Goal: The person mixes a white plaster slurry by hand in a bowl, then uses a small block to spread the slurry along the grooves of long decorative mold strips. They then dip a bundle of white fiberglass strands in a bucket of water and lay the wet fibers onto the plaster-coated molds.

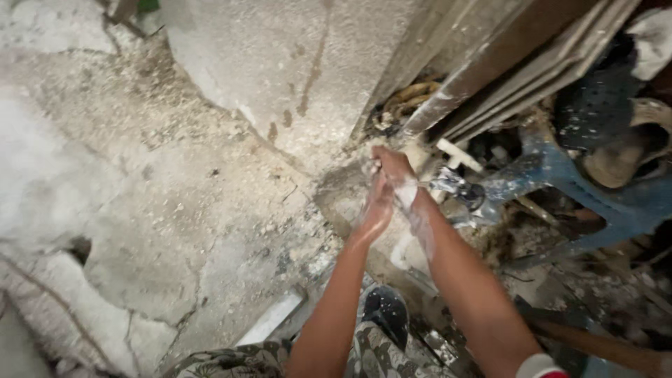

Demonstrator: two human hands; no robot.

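Cracked concrete floor [140,182] is filling the left of the frame. At centre, left hand [374,210] is pressing flat, fingers extended, against right hand [393,168]; both are coated in white residue. Right of them, blue chair [560,175] is lying among debris under leaning boards [518,56].

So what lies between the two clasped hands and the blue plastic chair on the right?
In the head view, a white pipe fitting and a paint-spattered dark tap sit between the hands and the blue plastic chair.
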